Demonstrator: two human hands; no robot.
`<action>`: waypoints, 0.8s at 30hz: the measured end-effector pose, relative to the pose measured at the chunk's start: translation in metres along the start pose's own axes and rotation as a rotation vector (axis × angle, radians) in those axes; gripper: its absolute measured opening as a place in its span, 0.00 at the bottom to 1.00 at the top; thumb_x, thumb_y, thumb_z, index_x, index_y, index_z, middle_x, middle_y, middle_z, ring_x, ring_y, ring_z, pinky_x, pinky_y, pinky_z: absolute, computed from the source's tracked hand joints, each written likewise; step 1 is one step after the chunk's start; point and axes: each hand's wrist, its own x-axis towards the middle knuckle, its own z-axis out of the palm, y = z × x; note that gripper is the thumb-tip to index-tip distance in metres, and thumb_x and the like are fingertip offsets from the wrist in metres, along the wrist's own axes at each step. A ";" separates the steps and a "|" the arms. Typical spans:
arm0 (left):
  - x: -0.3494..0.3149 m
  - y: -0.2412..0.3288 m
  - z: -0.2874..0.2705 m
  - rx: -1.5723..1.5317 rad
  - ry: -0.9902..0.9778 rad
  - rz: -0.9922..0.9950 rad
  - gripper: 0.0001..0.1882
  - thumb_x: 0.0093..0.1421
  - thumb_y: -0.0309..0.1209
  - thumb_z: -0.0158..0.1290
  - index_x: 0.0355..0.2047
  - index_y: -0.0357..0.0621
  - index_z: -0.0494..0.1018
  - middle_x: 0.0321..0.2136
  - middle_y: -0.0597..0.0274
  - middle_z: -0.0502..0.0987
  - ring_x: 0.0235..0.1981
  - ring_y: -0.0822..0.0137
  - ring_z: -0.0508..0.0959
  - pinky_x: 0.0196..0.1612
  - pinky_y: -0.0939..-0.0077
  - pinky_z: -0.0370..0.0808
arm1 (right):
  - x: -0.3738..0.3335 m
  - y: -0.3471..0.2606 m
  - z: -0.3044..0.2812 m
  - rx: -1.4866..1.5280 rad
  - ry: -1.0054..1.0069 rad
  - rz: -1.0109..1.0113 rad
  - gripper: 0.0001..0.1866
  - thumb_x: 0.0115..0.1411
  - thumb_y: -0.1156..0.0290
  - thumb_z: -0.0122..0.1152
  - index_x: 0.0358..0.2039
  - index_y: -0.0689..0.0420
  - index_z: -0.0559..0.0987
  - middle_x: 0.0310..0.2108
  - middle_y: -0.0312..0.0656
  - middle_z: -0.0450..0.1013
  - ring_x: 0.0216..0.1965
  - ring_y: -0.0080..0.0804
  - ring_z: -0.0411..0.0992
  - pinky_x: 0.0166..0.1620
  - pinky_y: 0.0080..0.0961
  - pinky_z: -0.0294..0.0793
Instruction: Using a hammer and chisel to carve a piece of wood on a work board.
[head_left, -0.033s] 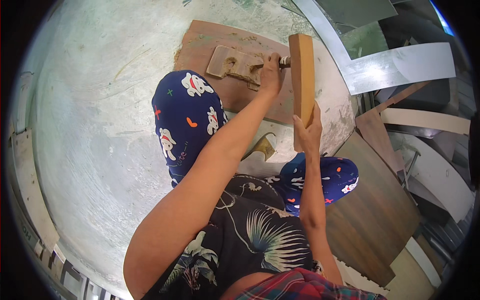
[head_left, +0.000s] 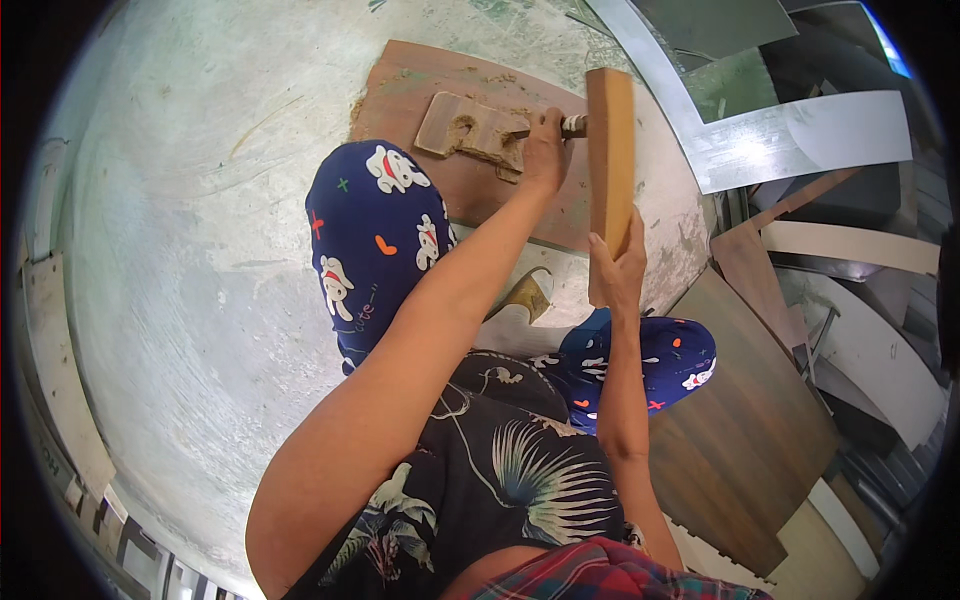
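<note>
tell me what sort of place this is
Probably a woodworking workshop: a partly carved wooden piece lies among shavings on a board, and loose panels crowd the right side.

Pale floor [head_left: 200, 280], white angled panel [head_left: 810, 135] — upper right, wood-grain sheet [head_left: 745, 425] — lower right

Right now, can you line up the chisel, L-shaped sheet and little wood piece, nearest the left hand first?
Head view:
1. Chisel: in the left hand.
2. Little wood piece: just left.
3. L-shaped sheet: upper right.

Head-worn fisheye view, facing steeply down, near the flat board [head_left: 478, 192]
</note>
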 end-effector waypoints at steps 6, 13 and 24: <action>0.011 0.005 0.003 0.021 0.010 -0.048 0.21 0.49 0.19 0.60 0.42 0.44 0.64 0.40 0.44 0.69 0.38 0.37 0.75 0.38 0.49 0.74 | 0.006 -0.004 -0.001 0.107 0.047 -0.001 0.37 0.53 0.73 0.65 0.63 0.60 0.61 0.50 0.52 0.72 0.51 0.41 0.72 0.55 0.33 0.69; 0.009 0.004 0.010 -0.019 -0.032 -0.065 0.20 0.52 0.20 0.58 0.43 0.45 0.64 0.39 0.43 0.71 0.39 0.39 0.75 0.38 0.50 0.74 | 0.007 0.007 0.000 0.103 0.072 -0.001 0.37 0.54 0.72 0.65 0.63 0.61 0.62 0.51 0.51 0.71 0.52 0.39 0.71 0.55 0.32 0.69; 0.010 -0.003 0.010 -0.078 -0.046 -0.105 0.16 0.55 0.21 0.56 0.41 0.42 0.63 0.38 0.43 0.72 0.40 0.38 0.75 0.38 0.49 0.73 | 0.012 -0.009 0.002 -0.030 -0.015 -0.001 0.38 0.53 0.70 0.65 0.63 0.58 0.62 0.52 0.52 0.72 0.52 0.42 0.72 0.55 0.32 0.69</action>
